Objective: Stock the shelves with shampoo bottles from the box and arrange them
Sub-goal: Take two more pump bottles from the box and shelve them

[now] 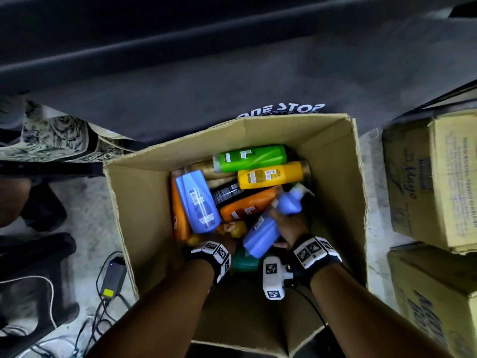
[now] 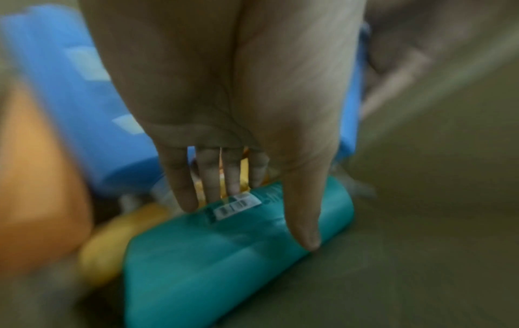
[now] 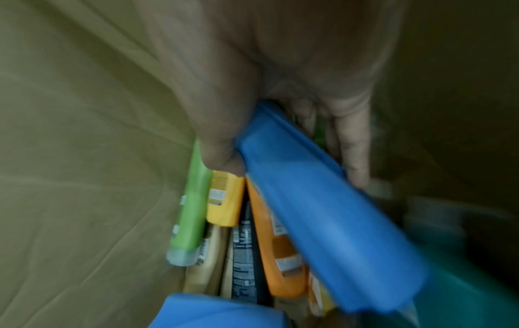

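Observation:
An open cardboard box point(image 1: 144, 202) on the floor holds several shampoo bottles lying loose: green point(image 1: 253, 157), yellow point(image 1: 271, 175), orange point(image 1: 247, 205), black point(image 1: 227, 193) and a light blue one point(image 1: 198, 202). My right hand point(image 1: 286, 226) is inside the box and grips another blue bottle point(image 1: 260, 236), thumb on one side and fingers on the other point(image 3: 356, 155); that blue bottle point(image 3: 323, 210) is tilted. My left hand point(image 2: 252, 222) reaches down with straight fingers onto a teal bottle point(image 2: 224, 255) at the box's near side, its thumb lying across it. In the head view the left hand point(image 1: 228, 248) is mostly hidden by its wrist band.
Two closed cartons point(image 1: 433, 177) point(image 1: 438, 301) stand at the right of the box. A power adapter point(image 1: 112, 277) with cables lies on the floor at the left, beside a dark stool point(image 1: 33, 280). A dark printed mat point(image 1: 284, 108) lies beyond the box.

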